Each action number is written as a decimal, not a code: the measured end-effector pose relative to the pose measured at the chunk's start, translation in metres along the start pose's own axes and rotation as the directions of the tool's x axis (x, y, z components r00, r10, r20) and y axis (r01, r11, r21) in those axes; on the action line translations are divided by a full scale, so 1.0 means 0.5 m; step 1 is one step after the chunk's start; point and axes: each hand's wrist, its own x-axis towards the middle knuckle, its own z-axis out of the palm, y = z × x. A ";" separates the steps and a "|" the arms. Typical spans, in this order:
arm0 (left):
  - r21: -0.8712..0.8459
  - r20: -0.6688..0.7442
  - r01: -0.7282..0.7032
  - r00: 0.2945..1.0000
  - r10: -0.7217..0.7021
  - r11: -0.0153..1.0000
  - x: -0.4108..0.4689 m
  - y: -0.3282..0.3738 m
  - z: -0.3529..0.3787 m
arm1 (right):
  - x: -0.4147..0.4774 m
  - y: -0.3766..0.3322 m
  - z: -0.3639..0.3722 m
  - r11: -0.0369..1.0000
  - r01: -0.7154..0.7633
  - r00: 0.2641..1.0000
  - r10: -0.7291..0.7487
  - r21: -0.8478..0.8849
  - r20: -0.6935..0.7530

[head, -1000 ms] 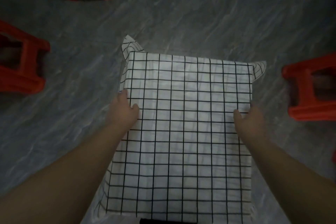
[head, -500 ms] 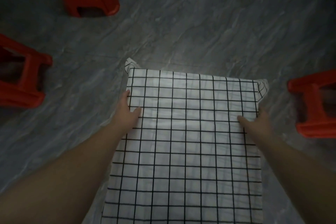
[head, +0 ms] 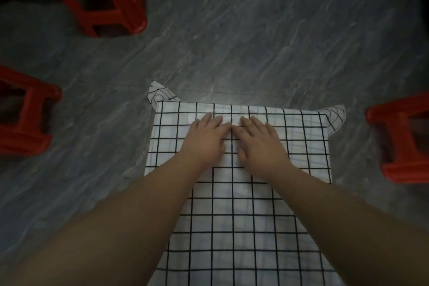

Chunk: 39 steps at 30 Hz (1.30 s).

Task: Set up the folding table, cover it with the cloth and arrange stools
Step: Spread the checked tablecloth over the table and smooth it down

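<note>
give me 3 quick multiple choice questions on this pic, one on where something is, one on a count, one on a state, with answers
1. Where do the left hand and right hand rest? A) side by side near the far middle of the checked cloth B) on the cloth's side edges C) on a stool
2. How many red stools show? A) one B) three C) five
3. How do the hands lie? A) fists B) pinching a corner C) flat, fingers straight
Answers: 1 A, both lie together mid-cloth. 2 B, two stand at the left, one at the right. 3 C, straight fingers press the cloth.
</note>
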 end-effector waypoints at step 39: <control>0.020 0.171 0.080 0.982 -0.082 0.997 -0.623 0.093 0.172 | -0.617 -0.127 0.107 0.964 -0.247 0.964 0.233 0.099 0.129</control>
